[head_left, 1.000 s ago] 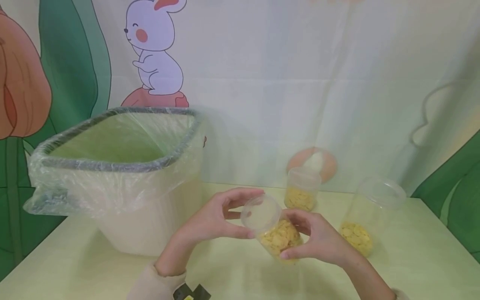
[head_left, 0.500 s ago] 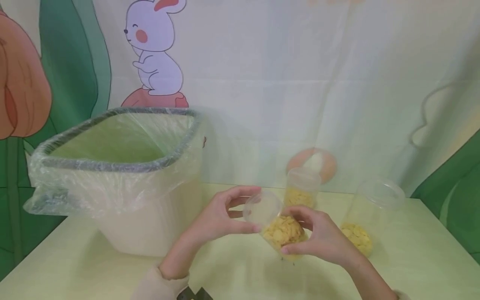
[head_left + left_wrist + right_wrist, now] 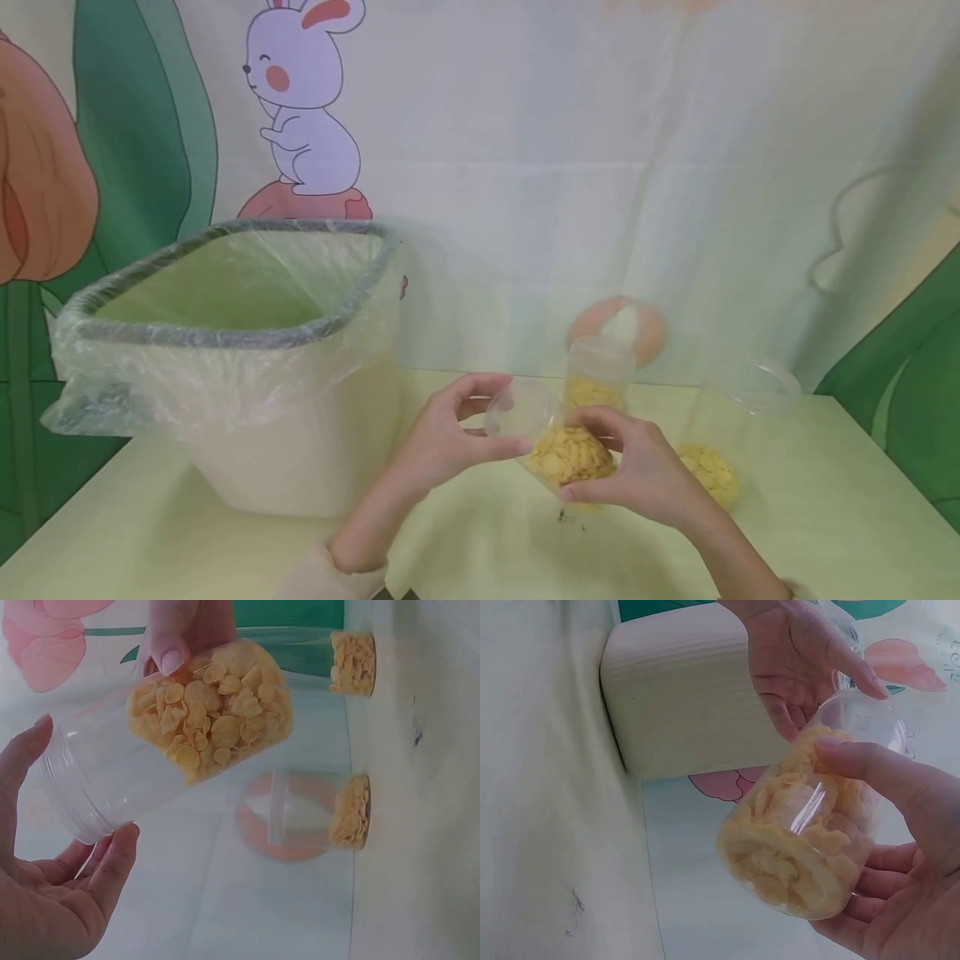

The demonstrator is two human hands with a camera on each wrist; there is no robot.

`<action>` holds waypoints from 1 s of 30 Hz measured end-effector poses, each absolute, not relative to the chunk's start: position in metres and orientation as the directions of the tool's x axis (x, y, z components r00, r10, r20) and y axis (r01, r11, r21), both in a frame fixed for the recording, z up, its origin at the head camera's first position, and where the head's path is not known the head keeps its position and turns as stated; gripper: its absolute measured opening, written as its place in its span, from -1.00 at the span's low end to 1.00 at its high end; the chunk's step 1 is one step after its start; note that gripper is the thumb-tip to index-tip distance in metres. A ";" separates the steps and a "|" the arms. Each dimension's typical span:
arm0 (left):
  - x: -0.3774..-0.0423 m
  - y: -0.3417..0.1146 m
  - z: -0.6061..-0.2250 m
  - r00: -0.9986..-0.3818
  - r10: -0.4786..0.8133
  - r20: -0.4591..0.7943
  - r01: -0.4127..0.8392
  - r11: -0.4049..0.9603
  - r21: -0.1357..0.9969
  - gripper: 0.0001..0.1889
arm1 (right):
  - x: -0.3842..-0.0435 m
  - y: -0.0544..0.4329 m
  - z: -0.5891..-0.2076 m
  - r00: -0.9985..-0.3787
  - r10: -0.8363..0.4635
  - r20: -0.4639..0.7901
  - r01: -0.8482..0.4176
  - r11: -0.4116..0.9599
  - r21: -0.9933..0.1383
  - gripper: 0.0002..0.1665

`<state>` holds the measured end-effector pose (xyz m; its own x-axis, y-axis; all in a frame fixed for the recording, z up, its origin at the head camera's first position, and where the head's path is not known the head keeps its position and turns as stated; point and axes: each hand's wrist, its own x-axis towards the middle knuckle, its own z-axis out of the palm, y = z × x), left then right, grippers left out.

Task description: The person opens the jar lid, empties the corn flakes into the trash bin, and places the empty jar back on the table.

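A clear plastic jar (image 3: 573, 458) of yellow corn flakes is held above the table, tilted with its upper end toward the left. My right hand (image 3: 633, 471) grips its body from the right, thumb in front. My left hand (image 3: 457, 433) holds the rim end between thumb and fingers; in the left wrist view the fingertips (image 3: 124, 836) touch the ridged rim. Whether a clear lid sits there I cannot tell. Flakes in the jar (image 3: 802, 825) lie toward its base and side. A smaller-looking jar (image 3: 600, 367) of flakes stands behind, and another jar (image 3: 708, 471) stands right, partly behind my right forearm.
On the left stands a large pale bin (image 3: 277, 442) with a grey rim and a clear plastic liner (image 3: 172, 375). A printed cloth backdrop (image 3: 480, 208) hangs behind the pale table (image 3: 487, 550). Small dark marks (image 3: 566, 517) show on the tabletop below the held jar.
The held jar has tilted slightly further toward the left hand, its base swinging up a little. The left hand has turned slightly at the rim. The view has shifted a little.
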<state>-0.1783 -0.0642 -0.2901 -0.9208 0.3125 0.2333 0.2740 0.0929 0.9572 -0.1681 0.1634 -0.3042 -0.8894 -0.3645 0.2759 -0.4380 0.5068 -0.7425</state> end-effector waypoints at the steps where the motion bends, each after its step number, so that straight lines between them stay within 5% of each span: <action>1: -0.178 -0.063 -0.291 -0.924 0.306 0.230 0.270 0.095 0.958 -0.40 | -0.168 0.163 -0.304 -0.893 -0.360 0.271 -0.431 0.508 -0.745 -0.26; 15: -0.177 -0.064 -0.291 -0.902 0.373 0.219 0.280 0.119 0.953 -0.32 | -0.167 0.164 -0.305 -0.888 -0.372 0.271 -0.439 0.506 -0.742 -0.25; 30: -0.183 -0.085 -0.284 -0.699 0.642 0.316 0.412 0.000 0.911 -0.22 | -0.164 0.164 -0.303 -0.858 -0.440 0.266 -0.470 0.462 -0.752 -0.30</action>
